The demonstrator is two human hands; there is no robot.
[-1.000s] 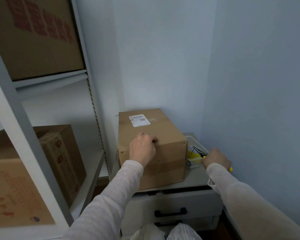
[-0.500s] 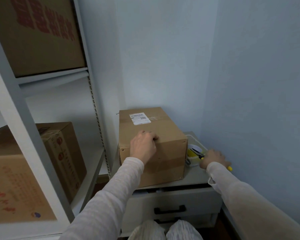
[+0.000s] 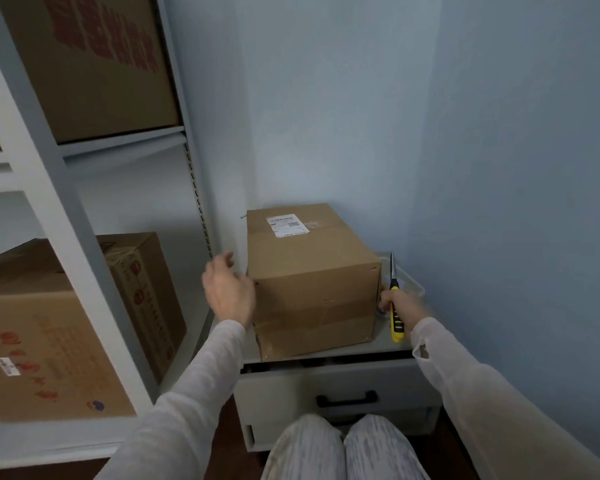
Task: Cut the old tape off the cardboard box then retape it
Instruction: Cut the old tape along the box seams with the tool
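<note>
Grey cabinet [image 3: 388, 347]: labelled cardboard box [image 3: 312, 271], left hand [image 3: 227, 292] loose-fingered, right hand [image 3: 401, 303] round knife [image 3: 396, 323].

Four brown cardboard boxes stand in this corner: one plain taped box [image 3: 312, 271] on the small grey table [image 3: 383, 346], and three red-printed ones on the white metal shelving [image 3: 66, 216], namely an upper box [image 3: 94, 64], a near lower box [image 3: 39, 323] and a far lower box [image 3: 146, 289]. There are two white paper labels, a top label [image 3: 287, 226] and a side label [image 3: 7, 363]. I see one yellow-and-black utility knife [image 3: 396, 329], two hands, the left hand [image 3: 227, 292] and the right hand [image 3: 400, 306], and one black drawer handle [image 3: 347, 398].
</note>
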